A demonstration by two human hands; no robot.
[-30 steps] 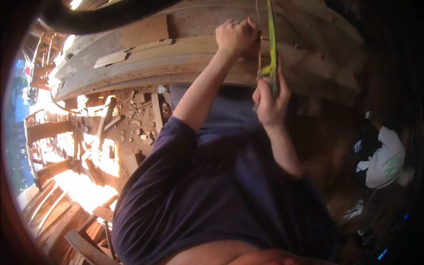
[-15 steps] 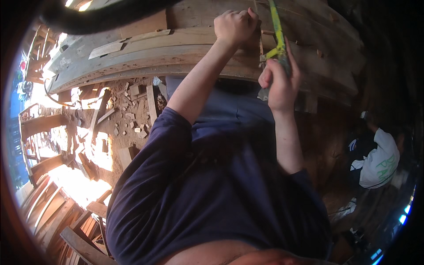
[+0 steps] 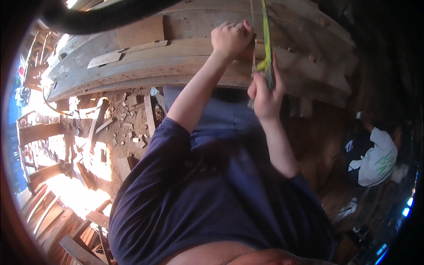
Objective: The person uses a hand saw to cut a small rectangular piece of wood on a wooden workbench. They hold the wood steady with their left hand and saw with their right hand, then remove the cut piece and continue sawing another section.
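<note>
My right hand (image 3: 267,98) is closed round the handle of a hacksaw (image 3: 266,42) with a worn yellow-green frame, its index finger stretched along the frame. The saw points away from me over a thick stack of planks (image 3: 185,53), and its thin blade runs on the left side of the frame. Just left of the blade, my left hand (image 3: 230,40) rests on the planks, fingers curled down and thumb toward the saw. Whatever lies under those fingers is hidden. Beside that hand shows a brownish piece of wood (image 3: 245,54).
Thin offcuts, including a pale strip (image 3: 104,60) and a flat board (image 3: 140,32), lie on the stack. Wood scraps (image 3: 132,101) litter the ground at left, near leaning timbers (image 3: 81,247). A person in a white shirt (image 3: 377,157) is low at the right. A dark curved bar (image 3: 106,20) crosses the upper left.
My right hand and the hacksaw have moved left and back toward me, with the saw more upright in view. The left hand stays at its place on the wood. The whole view has shifted slightly.
</note>
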